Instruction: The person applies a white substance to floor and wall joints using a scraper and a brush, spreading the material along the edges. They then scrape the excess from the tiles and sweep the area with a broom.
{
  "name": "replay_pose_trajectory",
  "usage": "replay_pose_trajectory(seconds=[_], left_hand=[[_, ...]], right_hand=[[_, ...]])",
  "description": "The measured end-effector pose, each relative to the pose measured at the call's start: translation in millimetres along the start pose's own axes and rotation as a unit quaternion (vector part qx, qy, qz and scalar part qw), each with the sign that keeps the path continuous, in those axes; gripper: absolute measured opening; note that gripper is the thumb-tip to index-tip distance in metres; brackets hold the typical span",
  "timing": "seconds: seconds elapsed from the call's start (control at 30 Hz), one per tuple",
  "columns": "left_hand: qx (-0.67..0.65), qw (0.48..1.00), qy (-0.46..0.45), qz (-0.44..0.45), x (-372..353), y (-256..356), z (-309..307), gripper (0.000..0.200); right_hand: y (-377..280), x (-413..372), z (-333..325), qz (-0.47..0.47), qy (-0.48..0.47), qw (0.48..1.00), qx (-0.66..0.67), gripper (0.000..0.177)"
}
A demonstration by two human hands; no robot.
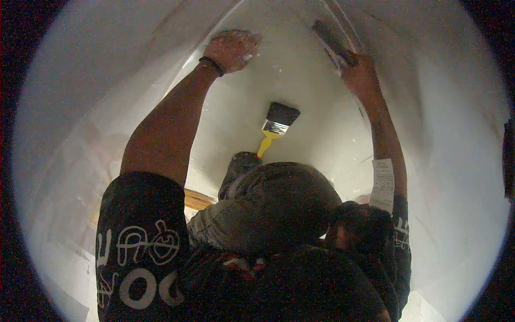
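My left hand (232, 51), spotted with white material and with a dark band at its wrist, is raised at the upper left against the pale surface. Its fingers are blurred, and whether they hold anything is unclear. At the upper right my right hand (360, 74) is closed round a dark-handled flat tool (331, 42), whose blade lies along the wall near a corner line. Between and below the hands, a paintbrush (270, 127) with black bristles, a metal ferrule and a yellow handle rests on the pale surface, touched by neither hand.
Pale walls (450, 161) curve round both sides. My bent knee in grey trousers (273, 198) is low in the centre, just below the brush handle. A strip of brown wood (198, 200) shows left of the knee. A white printed label (382, 185) hangs by my right forearm.
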State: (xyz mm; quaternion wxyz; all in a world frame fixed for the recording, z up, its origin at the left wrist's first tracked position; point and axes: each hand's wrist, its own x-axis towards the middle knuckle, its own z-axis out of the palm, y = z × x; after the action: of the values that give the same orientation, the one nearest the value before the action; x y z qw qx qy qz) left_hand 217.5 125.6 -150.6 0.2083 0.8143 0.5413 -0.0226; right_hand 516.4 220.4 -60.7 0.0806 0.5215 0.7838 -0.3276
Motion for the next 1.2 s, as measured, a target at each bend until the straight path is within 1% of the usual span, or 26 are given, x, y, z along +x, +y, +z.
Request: replay_pose_trajectory(seconds=[0.03, 0.1, 0.13, 0.17, 0.2, 0.23, 0.3, 0.33, 0.37, 0.4, 0.43, 0.5, 0.53, 0.6, 0.63, 0.7, 0.73, 0.77, 0.8, 0.83, 0.9, 0.93, 1.0, 1.07, 1.13, 1.2], left_hand=[[-0.001, 1.0, 0.001, -0.001, 1.1, 2.0, -4.5, 0.042], [0.006, 0.998, -0.059, -0.022, 3.1, 4.8, -15.7, 0.042], [0.007, 0.998, -0.057, -0.023, 1.7, 1.5, -11.6, 0.042], [-0.005, 0.999, -0.031, -0.011, -0.8, -2.8, -4.1, 0.041], [-0.018, 1.0, -0.006, 0.002, -2.9, -4.6, 2.1, 0.041], [-0.018, 1.0, -0.007, 0.003, -3.0, -1.8, 0.2, 0.041], [0.023, 0.999, -0.026, -0.024, -1.2, 3.9, -7.7, 0.041], [0.027, 0.999, -0.027, -0.024, -1.1, 2.5, -7.4, 0.041], [0.027, 0.999, -0.02, -0.027, -2.0, 1.4, -4.7, 0.041], [0.026, 0.999, -0.013, -0.032, -3.5, -0.1, -1.6, 0.042], [0.025, 0.999, -0.015, -0.032, -2.6, -1.2, 2.7, 0.042], [0.026, 0.999, 0.004, -0.025, -3.7, -2.9, 10.1, 0.043], [0.023, 0.999, 0.005, -0.026, -3.5, -2.2, 9.9, 0.043], [0.019, 0.999, 0.002, -0.041, -2.0, -2.7, 6.9, 0.043], [0.018, 0.999, 0.003, -0.042, -2.2, -3.6, 8.2, 0.043], [0.021, 0.999, 0.004, -0.029, -4.1, -6.2, 11.2, 0.044], [0.02, 0.999, 0.003, -0.027, -3.8, -4.3, 8.4, 0.044], [0.007, 0.999, -0.013, -0.034, -1.6, -0.9, 3.5, 0.043], [-0.005, 0.999, -0.028, -0.04, 0.1, 1.0, 0.3, 0.043], [-0.001, 0.999, -0.027, -0.039, -0.3, -1.1, 4.3, 0.043], [0.036, 0.999, 0.035, -0.021, -5.0, -6.2, 16.8, 0.042], [0.037, 0.999, 0.034, -0.019, -3.6, -6.6, 13.9, 0.042], [0.002, 0.999, -0.029, -0.031, -1.4, -3.6, 6.9, 0.044], [-0.001, 0.999, -0.028, -0.024, -2.4, -2.5, 5.3, 0.045], [0.004, 1.0, -0.024, -0.017, -2.6, -5.6, 8.4, 0.046], [0.047, 0.999, 0.023, -0.01, -5.2, -9.9, 21.4, 0.044]], right_hand=[[4.8, -8.9, -0.3, -0.009, 0.005, 1.0, -0.003, 0.027], [7.8, -8.2, 0.6, -0.022, 0.012, 1.0, -0.007, 0.027], [4.2, -3.3, -0.9, -0.084, 0.045, 0.995, -0.021, 0.027], [-0.1, 1.5, -2.4, -0.145, 0.078, 0.986, -0.036, 0.028], [-5.8, 11.0, -2.7, -0.111, 0.065, 0.991, -0.027, 0.028], [-23.1, 24.5, -6.3, -0.078, 0.053, 0.995, -0.017, 0.028], [-43.5, 47.9, -1.6, -0.21, 0.186, 0.954, -0.101, 0.027], [-34.2, 67.0, 3.0, -0.21, 0.189, 0.954, -0.098, 0.027], [-18.6, 89.2, 8.2, -0.118, 0.071, 0.99, -0.017, 0.028], [-10.7, 99.8, 13.6, -0.023, -0.052, 0.996, 0.063, 0.028], [-9.9, 91.2, 19.2, -0.023, -0.054, 0.996, 0.065, 0.028], [-17.4, 53.7, 28.3, -0.063, 0.133, 0.989, 0.009, 0.028], [-10.8, 39.0, 27.1, -0.064, 0.131, 0.989, 0.006, 0.028], [7.5, 15.3, 17.0, -0.111, 0.063, 0.989, -0.074, 0.027], [2.4, 8.3, 9.7, -0.113, 0.062, 0.989, -0.076, 0.027], [-13.3, 4.1, -9.1, -0.075, 0.024, 0.997, -0.019, 0.027], [-23.8, 10.9, -14.4, -0.074, 0.023, 0.997, -0.018, 0.027], [-36.1, 23.5, -17.8, -0.071, 0.021, 0.996, -0.049, 0.028], [-40.4, 35.9, -18.0, -0.068, 0.021, 0.994, -0.081, 0.028], [-32.5, 55.3, -13.3, -0.068, 0.024, 0.994, -0.08, 0.028], [-15.1, 88.0, 0.1, -0.08, -0.072, 0.993, 0.044, 0.03], [-15.6, 77.7, 5.2, -0.079, -0.07, 0.993, 0.046, 0.03], [-22.0, 39.4, 13.9, -0.039, 0.107, 0.992, -0.061, 0.03], [-2.7, 12.5, 7.8, -0.057, 0.033, 0.997, -0.037, 0.033], [14.6, -5.3, 2.2, -0.048, 0.013, 0.998, -0.039, 0.033], [16.5, -16.3, -1.8, -0.04, -0.006, 0.998, -0.037, 0.034]])
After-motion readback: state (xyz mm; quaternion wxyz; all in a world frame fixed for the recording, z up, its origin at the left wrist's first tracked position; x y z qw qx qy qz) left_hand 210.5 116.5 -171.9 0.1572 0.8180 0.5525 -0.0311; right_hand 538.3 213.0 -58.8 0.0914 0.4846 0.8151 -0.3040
